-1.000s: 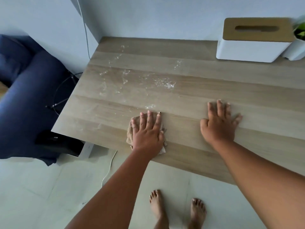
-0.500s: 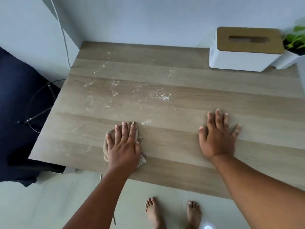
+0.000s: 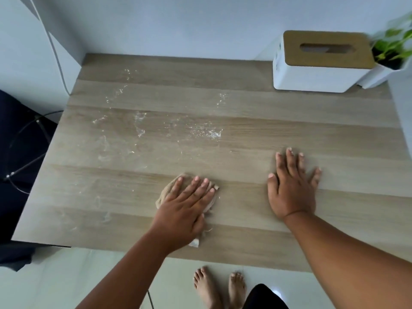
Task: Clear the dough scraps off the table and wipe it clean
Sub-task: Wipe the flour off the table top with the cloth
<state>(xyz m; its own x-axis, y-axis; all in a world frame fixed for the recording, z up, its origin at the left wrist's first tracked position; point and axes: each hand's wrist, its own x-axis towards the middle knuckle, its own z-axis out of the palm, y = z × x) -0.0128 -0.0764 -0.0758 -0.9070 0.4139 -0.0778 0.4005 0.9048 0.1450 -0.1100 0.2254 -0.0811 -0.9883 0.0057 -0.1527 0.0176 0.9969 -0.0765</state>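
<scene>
The wooden table (image 3: 289, 130) carries white dough and flour residue: a speckled patch (image 3: 209, 132) at mid-table and thin smears (image 3: 139, 123) toward the left. My left hand (image 3: 185, 206) presses flat on a crumpled beige cloth (image 3: 168, 190) on the near part of the table, and most of the cloth is hidden under the palm. To its right, my right hand (image 3: 292, 188) lies flat on bare wood with fingers spread, holding nothing.
A white tissue box with a wooden lid (image 3: 316, 70) stands at the back right, with a potted plant (image 3: 392, 50) beside it. Dark blue furniture (image 3: 13, 152) and a cable (image 3: 55, 52) sit left of the table. Bare feet (image 3: 218, 286) stand below the near edge.
My left hand has slid the cloth to the right along the near part of the table. My right hand has stayed planted. The view has shifted left and down.
</scene>
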